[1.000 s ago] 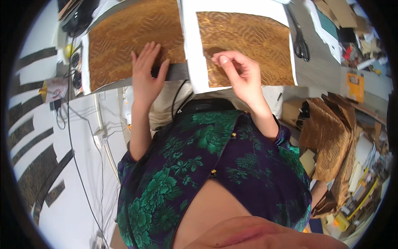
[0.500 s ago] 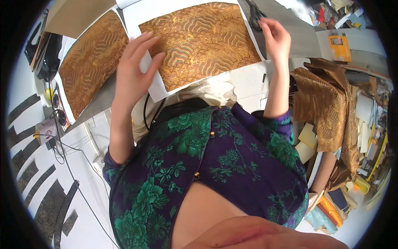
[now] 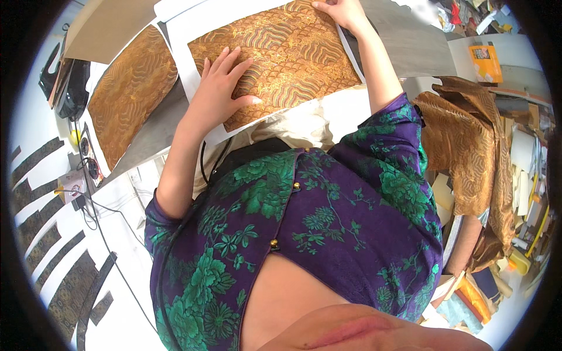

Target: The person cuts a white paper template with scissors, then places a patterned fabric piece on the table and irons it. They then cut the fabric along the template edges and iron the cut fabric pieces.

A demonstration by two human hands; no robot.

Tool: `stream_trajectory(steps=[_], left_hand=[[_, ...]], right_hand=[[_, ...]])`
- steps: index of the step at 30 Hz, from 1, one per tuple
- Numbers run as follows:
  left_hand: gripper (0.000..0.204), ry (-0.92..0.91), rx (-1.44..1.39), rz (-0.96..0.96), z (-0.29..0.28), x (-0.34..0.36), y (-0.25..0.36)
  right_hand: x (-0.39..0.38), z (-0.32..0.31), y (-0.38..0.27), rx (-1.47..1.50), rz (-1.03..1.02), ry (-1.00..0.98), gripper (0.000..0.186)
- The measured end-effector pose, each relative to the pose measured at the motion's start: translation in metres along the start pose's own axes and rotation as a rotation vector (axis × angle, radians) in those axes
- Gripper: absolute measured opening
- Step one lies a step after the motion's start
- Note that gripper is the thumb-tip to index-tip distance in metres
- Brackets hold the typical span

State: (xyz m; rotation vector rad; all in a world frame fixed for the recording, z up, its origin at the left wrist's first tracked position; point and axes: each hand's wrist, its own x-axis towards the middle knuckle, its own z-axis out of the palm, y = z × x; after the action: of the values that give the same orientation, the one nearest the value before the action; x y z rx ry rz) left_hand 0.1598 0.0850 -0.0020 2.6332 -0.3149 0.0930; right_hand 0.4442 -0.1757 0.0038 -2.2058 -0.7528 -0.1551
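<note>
A brown and gold patterned fabric piece [image 3: 287, 52] with wave and scale motifs lies on a larger white sheet [image 3: 178, 35]. My left hand [image 3: 219, 88] rests on its left side, palm down with fingers spread. At the far right corner of the fabric is my right hand [image 3: 346, 13]. Its thumb touches the fabric, while its other fingers are partly cut off by the top edge of the view, so I cannot tell whether it pinches. To the left lies a second piece of the same patterned fabric [image 3: 132, 88], also white-bordered.
Grey table surface [image 3: 398, 44] shows on the right. A bundle of brown patterned cloth [image 3: 468, 146] hangs at the right, near crowded shelves [image 3: 527, 158]. A yellow packet [image 3: 485, 64] stands beyond. Dark cut strips [image 3: 70, 286] and a cable [image 3: 114, 257] lie at lower left.
My right hand has moved up and left, from beside the black scissors to the fabric's far right corner. My left hand has moved right and come down flat on the fabric.
</note>
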Motion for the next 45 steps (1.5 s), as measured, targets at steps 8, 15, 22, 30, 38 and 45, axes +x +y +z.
stream_trajectory(steps=[8, 15, 22, 30, 38, 45], left_hand=[[0.077, 0.126, -0.039, 0.063, 0.011, -0.007, -0.006], [0.079, 0.205, 0.135, 0.044, 0.037, -0.012, -0.013], [0.077, 0.251, 0.131, 0.061, 0.03, -0.016, -0.004], [0.07, 0.366, -0.042, 0.108, 0.037, -0.014, 0.0], [0.096, 0.351, -0.994, 0.127, 0.016, -0.039, -0.004], [0.099, 0.527, -0.816, 0.083, 0.044, -0.022, -0.007]], right_hand=[[0.018, -0.027, -0.085, -0.052, -0.032, 0.202, 0.019], [0.091, -0.007, -0.229, -0.033, -0.23, 0.165, 0.012], [0.161, 0.113, -0.361, -0.056, -0.583, -0.083, 0.019], [0.213, 0.336, -0.511, -0.073, -1.023, -0.362, 0.026], [0.284, 0.473, -0.539, -0.451, -1.271, -0.403, 0.034], [0.263, 0.396, -0.571, -0.237, -1.025, -0.539, 0.029]])
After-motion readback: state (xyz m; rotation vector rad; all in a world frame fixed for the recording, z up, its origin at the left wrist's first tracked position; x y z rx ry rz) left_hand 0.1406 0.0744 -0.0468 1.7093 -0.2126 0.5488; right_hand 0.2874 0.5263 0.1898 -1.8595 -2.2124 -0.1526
